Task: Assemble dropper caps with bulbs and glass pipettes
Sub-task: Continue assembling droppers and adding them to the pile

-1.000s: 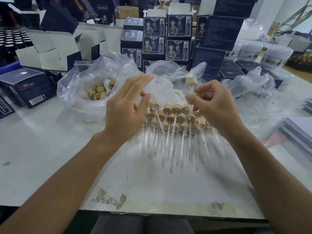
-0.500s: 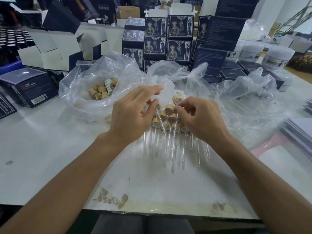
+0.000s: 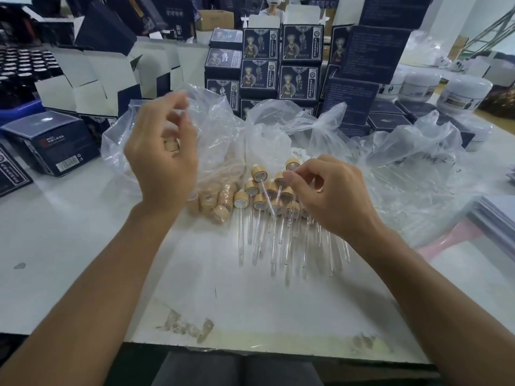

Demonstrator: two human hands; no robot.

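At far left, dark boxes (image 3: 53, 140) are stood on the table (image 3: 83, 246). Next, the left hand (image 3: 161, 157) is raised over the cap bag (image 3: 172, 112), fingers loosely curled and parted; a cap (image 3: 172, 145) is seen at its fingertips, but motion blur prevents telling whether it is pinched or merely behind them. Loose caps (image 3: 214, 204) are lain just right of that wrist, partly under plastic. In the middle, the finished droppers (image 3: 264, 213) are heaped with caps away from the person and glass stems pointed back toward the table edge. The right hand (image 3: 331, 196) is rested on the heap's right side, thumb and forefinger brought together on the top dropper (image 3: 289, 174); the contact itself is blurred. The pipette bag (image 3: 412, 174) lies just right of this hand, so the right hand is judged nearer for fetching glass, the left for caps. The pipettes inside are barely made out through the film.
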